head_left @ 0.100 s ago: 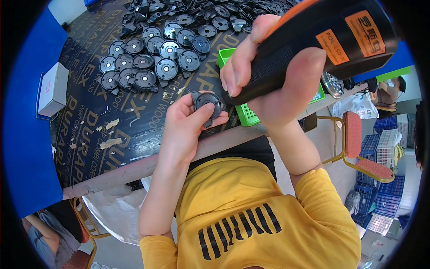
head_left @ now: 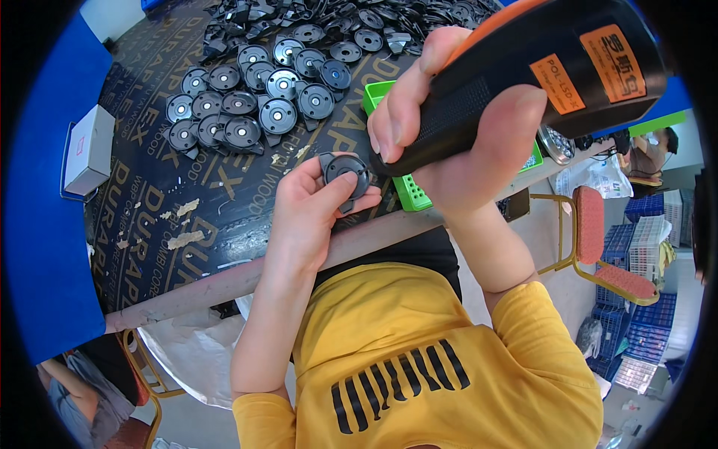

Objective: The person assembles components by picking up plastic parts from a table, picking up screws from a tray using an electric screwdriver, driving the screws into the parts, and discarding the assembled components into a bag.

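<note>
Now the left hand pinches a black disc, the right hand wrapped around a power tool
A loosened pinch could let the disc slip

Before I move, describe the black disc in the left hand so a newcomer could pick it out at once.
Start at the dark table and follow its near edge to the left hand, just left of the green tray. The black disc sits there under the thumb. Unlike the discs lying beyond, it is gripped.
</note>
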Available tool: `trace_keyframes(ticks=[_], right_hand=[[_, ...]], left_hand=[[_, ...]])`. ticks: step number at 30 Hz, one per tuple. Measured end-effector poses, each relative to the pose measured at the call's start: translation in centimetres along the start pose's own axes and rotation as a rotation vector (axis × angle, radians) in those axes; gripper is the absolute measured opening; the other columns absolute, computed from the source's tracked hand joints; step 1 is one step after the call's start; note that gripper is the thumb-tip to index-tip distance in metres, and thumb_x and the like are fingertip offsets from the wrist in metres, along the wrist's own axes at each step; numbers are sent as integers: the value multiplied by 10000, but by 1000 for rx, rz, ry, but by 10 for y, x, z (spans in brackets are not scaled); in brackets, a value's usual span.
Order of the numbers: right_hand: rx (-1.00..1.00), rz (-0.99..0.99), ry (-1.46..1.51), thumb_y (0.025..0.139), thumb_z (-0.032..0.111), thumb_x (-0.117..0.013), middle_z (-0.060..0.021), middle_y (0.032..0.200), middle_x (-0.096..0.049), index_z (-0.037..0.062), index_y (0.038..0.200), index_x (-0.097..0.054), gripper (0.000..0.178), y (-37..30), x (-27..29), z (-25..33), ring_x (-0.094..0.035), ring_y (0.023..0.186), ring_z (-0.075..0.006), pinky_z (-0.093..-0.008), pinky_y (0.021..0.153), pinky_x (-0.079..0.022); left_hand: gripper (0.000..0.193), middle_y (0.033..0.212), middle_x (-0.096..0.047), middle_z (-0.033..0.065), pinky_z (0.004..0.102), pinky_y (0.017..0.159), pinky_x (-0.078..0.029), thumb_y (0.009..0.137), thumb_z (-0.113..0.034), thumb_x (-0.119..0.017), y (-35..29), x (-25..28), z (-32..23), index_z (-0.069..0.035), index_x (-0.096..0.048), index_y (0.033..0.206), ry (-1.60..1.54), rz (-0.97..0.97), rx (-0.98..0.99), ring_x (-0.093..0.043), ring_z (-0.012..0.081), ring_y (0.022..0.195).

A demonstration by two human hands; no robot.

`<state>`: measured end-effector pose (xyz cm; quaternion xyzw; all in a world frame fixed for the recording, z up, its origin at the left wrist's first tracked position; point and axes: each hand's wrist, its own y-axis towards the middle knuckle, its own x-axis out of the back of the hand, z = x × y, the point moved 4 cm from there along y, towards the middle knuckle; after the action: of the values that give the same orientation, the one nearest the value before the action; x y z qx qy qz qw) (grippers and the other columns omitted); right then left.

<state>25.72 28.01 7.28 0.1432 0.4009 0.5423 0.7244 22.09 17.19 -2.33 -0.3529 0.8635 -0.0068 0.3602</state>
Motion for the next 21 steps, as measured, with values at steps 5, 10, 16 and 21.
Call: trace_keyframes(ticks=[5, 10, 16, 21], right_hand=[[1, 34, -110, 834, 482, -430, -66, 670, -513, -31, 882, -473, 517, 0, -6, 14, -488, 508, -125, -229, 485, -395], [-40, -36, -178, 753, 705, -342, -58, 610, -475, 55, 1114, -360, 745, -6, 20, 46, -458, 493, -149, -270, 513, -393], [-94, -119, -460, 766, 660, -395, -72, 599, -472, 50, 1042, -377, 670, -25, 35, 46, -449, 488, -152, -266, 510, -387], [-113, -137, -559, 761, 663, -403, -68, 598, -471, 39, 1037, -372, 683, -29, 40, 43, -440, 473, -150, -263, 508, -388]], left_hand=[[151, 850, -575, 102, 290, 678, -543, 817, 12, -503, 2, 0, 0, 56, -490, 961, 20, -31, -32, -605, 173, 727], [173, 866, -564, 94, 296, 708, -533, 832, -10, -488, 2, -2, -2, 56, -480, 992, 35, -44, -48, -597, 175, 755], [215, 893, -558, 98, 308, 725, -527, 827, -20, -490, 1, -3, -1, 55, -468, 1028, 37, -49, -5, -593, 186, 784], [227, 899, -561, 110, 316, 727, -526, 813, -5, -494, 0, -4, -3, 57, -469, 1031, 23, -28, 5, -593, 195, 792]])
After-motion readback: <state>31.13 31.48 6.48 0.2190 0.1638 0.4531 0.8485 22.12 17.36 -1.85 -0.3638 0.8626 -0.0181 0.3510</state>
